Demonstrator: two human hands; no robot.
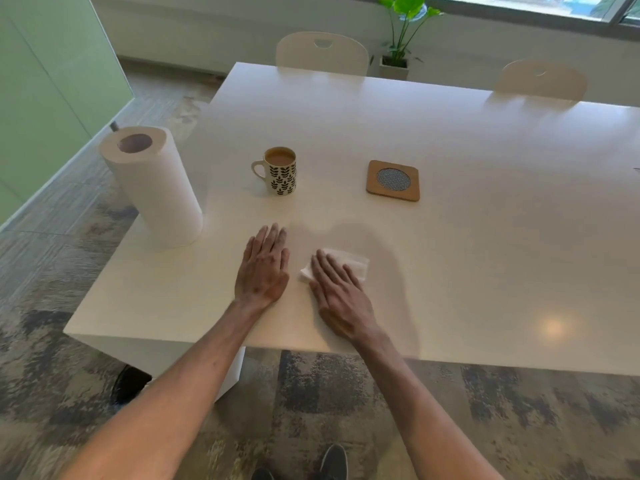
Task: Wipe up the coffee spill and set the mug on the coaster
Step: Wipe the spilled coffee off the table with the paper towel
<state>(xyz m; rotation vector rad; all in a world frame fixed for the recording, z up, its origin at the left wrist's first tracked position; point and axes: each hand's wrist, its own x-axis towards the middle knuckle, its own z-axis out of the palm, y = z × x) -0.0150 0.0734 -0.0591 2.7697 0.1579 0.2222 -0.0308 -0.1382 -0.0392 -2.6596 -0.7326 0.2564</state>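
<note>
A white mug point(281, 174) with a black leaf pattern stands on the white table point(485, 254), full of milky coffee, its handle pointing left. A square cork coaster point(393, 180) with a round mesh centre lies to its right, apart from it. My right hand point(341, 296) lies flat, pressing a folded white paper towel point(353, 263) onto the table in front of the mug. My left hand point(265, 268) rests flat on the table beside it, fingers together, holding nothing. No coffee stain shows on the table around the towel.
A tall roll of paper towels point(154, 187) stands near the table's left corner. Two pale chairs point(322, 53) are tucked in at the far side. A potted plant point(398, 32) stands by the window behind.
</note>
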